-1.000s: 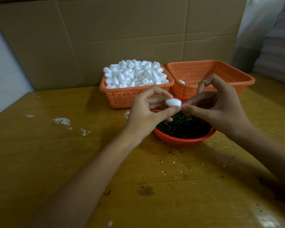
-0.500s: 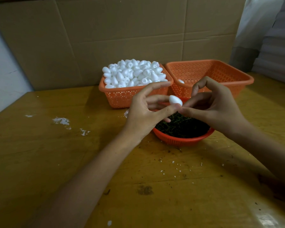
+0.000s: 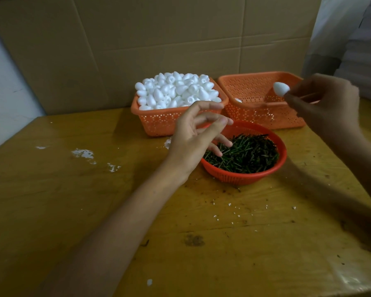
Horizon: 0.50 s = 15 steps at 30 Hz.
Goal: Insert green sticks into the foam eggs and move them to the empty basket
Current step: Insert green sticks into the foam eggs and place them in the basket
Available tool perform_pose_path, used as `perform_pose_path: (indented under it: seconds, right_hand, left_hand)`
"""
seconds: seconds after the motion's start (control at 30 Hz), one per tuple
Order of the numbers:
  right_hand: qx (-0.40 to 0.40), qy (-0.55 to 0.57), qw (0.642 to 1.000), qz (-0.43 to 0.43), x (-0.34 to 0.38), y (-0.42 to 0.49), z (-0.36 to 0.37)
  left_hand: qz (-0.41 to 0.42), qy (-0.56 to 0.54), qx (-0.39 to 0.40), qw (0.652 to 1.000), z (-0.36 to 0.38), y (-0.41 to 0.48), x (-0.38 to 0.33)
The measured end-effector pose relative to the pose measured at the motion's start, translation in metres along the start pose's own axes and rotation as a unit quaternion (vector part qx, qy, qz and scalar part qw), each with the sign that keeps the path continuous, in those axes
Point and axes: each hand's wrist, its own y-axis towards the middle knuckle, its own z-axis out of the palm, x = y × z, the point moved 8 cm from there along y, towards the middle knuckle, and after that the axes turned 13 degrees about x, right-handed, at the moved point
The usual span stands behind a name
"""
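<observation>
My right hand (image 3: 323, 103) pinches a white foam egg (image 3: 281, 89) by its stick and holds it over the right orange basket (image 3: 259, 116), which has one egg (image 3: 238, 100) lying inside. My left hand (image 3: 196, 138) hovers with loose, empty fingers over the left rim of the round red bowl (image 3: 244, 176) of green sticks (image 3: 244, 153). Behind it, the left orange basket (image 3: 159, 123) is heaped with foam eggs (image 3: 176, 91).
All three containers stand on a worn yellow wooden table (image 3: 94, 200) with white foam crumbs (image 3: 83, 153) at the left and specks in front of the bowl. A cardboard wall (image 3: 159, 39) closes the back. Grey stacked material stands at the far right.
Both hands held the egg together over the bowl. Now my right hand has carried it up and right over the right basket, and my left hand has let go and stays open.
</observation>
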Motion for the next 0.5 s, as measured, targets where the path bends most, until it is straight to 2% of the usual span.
perform_pose_path:
  seconds: [0.5]
  right_hand:
    - [-0.010,-0.071,0.997,0.014,-0.015,0.006,0.008]
  left_hand:
    - [-0.015,0.010,-0.002,1.000,0.001,0.000,0.000]
